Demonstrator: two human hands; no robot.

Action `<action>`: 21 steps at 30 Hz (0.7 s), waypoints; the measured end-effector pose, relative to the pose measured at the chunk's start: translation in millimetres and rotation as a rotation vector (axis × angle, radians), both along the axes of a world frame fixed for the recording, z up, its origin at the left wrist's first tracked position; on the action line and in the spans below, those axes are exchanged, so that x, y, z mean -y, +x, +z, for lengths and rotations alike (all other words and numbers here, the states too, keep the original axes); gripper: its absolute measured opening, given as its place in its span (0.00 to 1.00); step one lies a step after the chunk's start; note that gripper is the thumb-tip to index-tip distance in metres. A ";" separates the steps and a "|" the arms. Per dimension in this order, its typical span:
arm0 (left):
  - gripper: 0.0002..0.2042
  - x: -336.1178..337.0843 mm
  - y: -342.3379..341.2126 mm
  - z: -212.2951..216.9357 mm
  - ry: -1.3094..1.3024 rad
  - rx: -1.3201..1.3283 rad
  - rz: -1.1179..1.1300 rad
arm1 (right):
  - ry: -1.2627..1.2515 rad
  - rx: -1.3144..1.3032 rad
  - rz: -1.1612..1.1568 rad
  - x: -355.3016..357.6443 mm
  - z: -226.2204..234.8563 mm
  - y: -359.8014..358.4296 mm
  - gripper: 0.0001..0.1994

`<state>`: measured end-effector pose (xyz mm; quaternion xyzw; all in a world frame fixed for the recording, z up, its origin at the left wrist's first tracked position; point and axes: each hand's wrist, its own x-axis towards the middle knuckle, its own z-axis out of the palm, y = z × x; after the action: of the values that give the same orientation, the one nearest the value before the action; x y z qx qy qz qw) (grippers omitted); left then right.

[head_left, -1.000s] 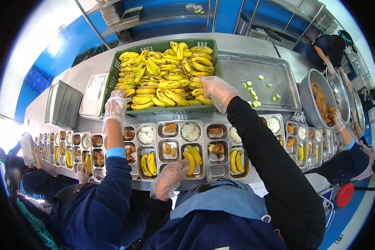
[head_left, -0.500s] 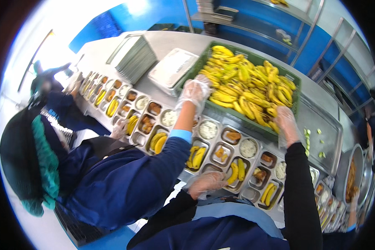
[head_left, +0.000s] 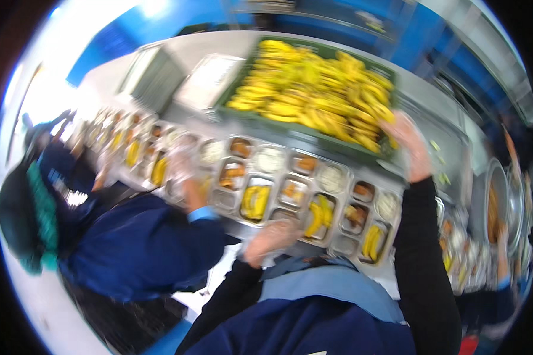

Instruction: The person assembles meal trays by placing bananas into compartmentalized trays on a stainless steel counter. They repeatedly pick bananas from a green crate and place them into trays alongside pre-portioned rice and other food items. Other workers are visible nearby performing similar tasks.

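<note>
My right hand (head_left: 407,145), in a clear plastic glove, is at the right end of the green crate (head_left: 331,139). Its fingertips touch the bananas (head_left: 314,89) piled inside; blur hides whether they grip one. My left hand (head_left: 273,239), also gloved, rests low over the near edge of a metal compartment tray (head_left: 283,214), its fingers smeared by motion. That tray and its neighbours carry white rice (head_left: 331,177), brown food pieces (head_left: 293,190) and pairs of bananas (head_left: 318,216). A banana pair (head_left: 256,201) lies in the tray beyond my left hand.
On the left, a co-worker in dark blue has a gloved hand (head_left: 182,161) over the tray row. Stacked trays (head_left: 151,80) and a white pile (head_left: 210,80) stand left of the crate. To the right are a flat metal pan (head_left: 450,151) and a large pot (head_left: 490,201) of brown food.
The co-worker's gloved hand has gone from the crate's left corner to the trays at left. My right hand has moved farther up along the crate's right end. The whole view has shifted.
</note>
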<state>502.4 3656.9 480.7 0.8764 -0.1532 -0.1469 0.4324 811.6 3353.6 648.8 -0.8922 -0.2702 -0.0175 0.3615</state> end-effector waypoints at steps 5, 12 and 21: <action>0.22 38.6 9.8 15.5 0.145 -0.059 -0.095 | 0.724 -0.597 -0.064 72.8 28.6 -115.8 0.24; 0.23 118.1 36.4 73.8 0.228 -0.283 -0.181 | 0.768 -0.804 -0.556 221.9 -23.6 -281.3 0.23; 0.24 226.0 44.0 116.6 0.246 -0.313 -0.140 | 0.243 -0.297 -1.371 467.7 -61.1 -366.5 0.22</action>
<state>546.5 3430.9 597.3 0.8764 -0.1254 -0.3284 0.3293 445.1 2885.9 587.7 -0.8076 0.4077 -0.1492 0.3991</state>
